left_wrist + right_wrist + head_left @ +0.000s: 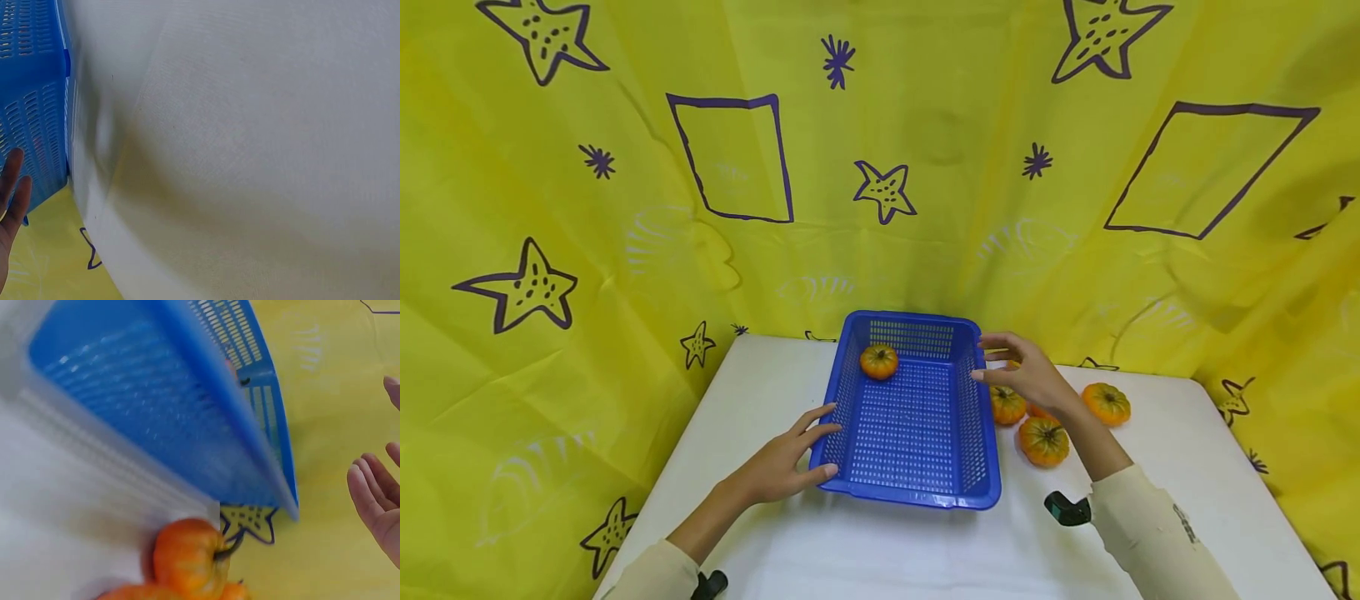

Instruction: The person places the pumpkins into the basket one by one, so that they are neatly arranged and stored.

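Curtain (936, 258): yellow, in soft vertical folds, behind the table and along both its sides. Prints on same, dark purple: stars (533, 292) with spotted centres, several sizes; four-sided outlines (733, 158), two, one toward either side; bursts (838, 61), small. Further prints, faint white: shells (1026, 242). Table (760, 375): white, far corners rounded, far edge close to the curtain; in the left wrist view, crossed by a blurred shadow.
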Motion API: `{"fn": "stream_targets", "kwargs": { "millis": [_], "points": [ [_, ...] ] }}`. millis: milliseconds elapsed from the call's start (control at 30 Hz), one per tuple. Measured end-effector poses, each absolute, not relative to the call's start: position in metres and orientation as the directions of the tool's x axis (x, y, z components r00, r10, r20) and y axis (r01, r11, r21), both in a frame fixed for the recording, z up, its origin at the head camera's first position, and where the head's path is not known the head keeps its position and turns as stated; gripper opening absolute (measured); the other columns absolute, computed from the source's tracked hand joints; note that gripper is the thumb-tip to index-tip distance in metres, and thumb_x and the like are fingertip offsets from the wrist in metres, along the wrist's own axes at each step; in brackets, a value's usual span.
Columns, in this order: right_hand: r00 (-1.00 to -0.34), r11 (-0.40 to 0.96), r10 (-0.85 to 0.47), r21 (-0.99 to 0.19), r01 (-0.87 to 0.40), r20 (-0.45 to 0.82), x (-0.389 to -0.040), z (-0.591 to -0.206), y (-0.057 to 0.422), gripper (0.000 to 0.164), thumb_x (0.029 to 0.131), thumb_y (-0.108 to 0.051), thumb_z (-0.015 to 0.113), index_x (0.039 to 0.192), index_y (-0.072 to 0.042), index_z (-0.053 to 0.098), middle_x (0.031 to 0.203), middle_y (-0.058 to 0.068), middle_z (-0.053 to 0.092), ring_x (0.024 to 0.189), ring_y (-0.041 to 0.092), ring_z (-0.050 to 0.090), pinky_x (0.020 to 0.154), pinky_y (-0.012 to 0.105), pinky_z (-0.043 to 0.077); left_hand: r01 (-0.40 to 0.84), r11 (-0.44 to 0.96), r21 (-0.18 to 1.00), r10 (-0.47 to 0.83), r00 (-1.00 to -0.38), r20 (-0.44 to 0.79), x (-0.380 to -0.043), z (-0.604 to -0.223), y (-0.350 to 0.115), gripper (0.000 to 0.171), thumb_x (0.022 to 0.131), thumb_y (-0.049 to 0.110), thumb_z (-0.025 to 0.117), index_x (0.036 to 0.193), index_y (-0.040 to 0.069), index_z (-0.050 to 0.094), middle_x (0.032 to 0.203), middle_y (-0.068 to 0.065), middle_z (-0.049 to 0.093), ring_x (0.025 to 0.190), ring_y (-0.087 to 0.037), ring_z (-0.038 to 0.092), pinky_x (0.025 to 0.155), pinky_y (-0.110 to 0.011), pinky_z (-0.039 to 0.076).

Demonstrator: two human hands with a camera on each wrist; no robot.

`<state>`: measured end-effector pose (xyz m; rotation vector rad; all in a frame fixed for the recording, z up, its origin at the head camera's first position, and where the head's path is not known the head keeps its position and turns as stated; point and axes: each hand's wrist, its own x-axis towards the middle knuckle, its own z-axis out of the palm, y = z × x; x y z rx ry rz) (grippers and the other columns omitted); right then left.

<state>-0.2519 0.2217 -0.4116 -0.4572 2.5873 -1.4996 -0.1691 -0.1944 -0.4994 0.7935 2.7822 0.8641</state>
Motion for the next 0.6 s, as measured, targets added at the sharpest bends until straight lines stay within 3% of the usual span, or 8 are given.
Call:
{"fn": "stream_targets", "kwargs": {
  "millis": [133, 267, 400, 500, 600],
  "points": [
    [-0.955, 0.503, -0.290, -0.839, -0.208, 0.063, -0.236, -0.416, 0.238, 0.063, 0.091, -0.029, 0.076, 0.142, -0.004, 0.050, 0.141, 0.020, 0.055, 0.127, 0.044, 0.054, 0.099, 0.050, 0.054, 0.442, 0.702, 0.558, 0.514, -0.857, 0.032, -0.169, -0.499, -0.194, 0.062, 0.094, 0.051, 0.062, 0.148, 0.023, 0.050, 0.167, 0.005, 0.022, 0.141, -0.038, 0.046, 0.100, -0.057, 0.051],
    [-0.954, 0.516, -0.284, -0.825, -0.232, 0.091, -0.220, -0.422, 0.255, 0.055, 0.092, -0.023, 0.074, 0.138, -0.002, 0.053, 0.136, 0.021, 0.059, 0.120, 0.040, 0.059, 0.092, 0.031, 0.058, 0.441, 0.702, 0.558, 0.514, -0.857, 0.031, -0.168, -0.498, -0.193, 0.062, 0.094, 0.051, 0.062, 0.148, 0.022, 0.050, 0.167, 0.004, 0.022, 0.141, -0.038, 0.046, 0.100, -0.058, 0.051],
    [-0.952, 0.520, -0.284, -0.817, -0.251, 0.112, -0.207, -0.429, 0.272, 0.050, 0.092, -0.018, 0.074, 0.135, -0.001, 0.056, 0.132, 0.021, 0.060, 0.112, 0.019, 0.063, 0.088, 0.016, 0.054, 0.445, 0.703, 0.554, 0.515, -0.857, 0.036, -0.169, -0.498, -0.193, 0.062, 0.094, 0.053, 0.061, 0.148, 0.023, 0.050, 0.167, 0.004, 0.022, 0.141, -0.038, 0.046, 0.100, -0.057, 0.051],
    [-0.954, 0.523, -0.281, -0.817, -0.243, 0.104, -0.198, -0.436, 0.284, 0.049, 0.092, -0.017, 0.074, 0.134, 0.001, 0.056, 0.132, 0.020, 0.061, 0.106, 0.001, 0.061, 0.087, 0.014, 0.052, 0.451, 0.701, 0.552, 0.516, -0.855, 0.043, -0.169, -0.498, -0.194, 0.063, 0.094, 0.056, 0.060, 0.147, 0.023, 0.050, 0.167, 0.005, 0.022, 0.141, -0.037, 0.047, 0.101, -0.057, 0.051],
    [-0.963, 0.552, -0.258, -0.805, -0.217, 0.082, -0.189, -0.445, 0.294, 0.051, 0.092, -0.020, 0.074, 0.135, 0.002, 0.055, 0.132, 0.021, 0.061, 0.109, 0.011, 0.063, 0.086, 0.014, 0.052, 0.454, 0.697, 0.554, 0.520, -0.853, 0.045, -0.169, -0.499, -0.194, 0.064, 0.095, 0.057, 0.059, 0.147, 0.022, 0.050, 0.167, 0.004, 0.022, 0.140, -0.038, 0.047, 0.100, -0.057, 0.052]
  ]
}}
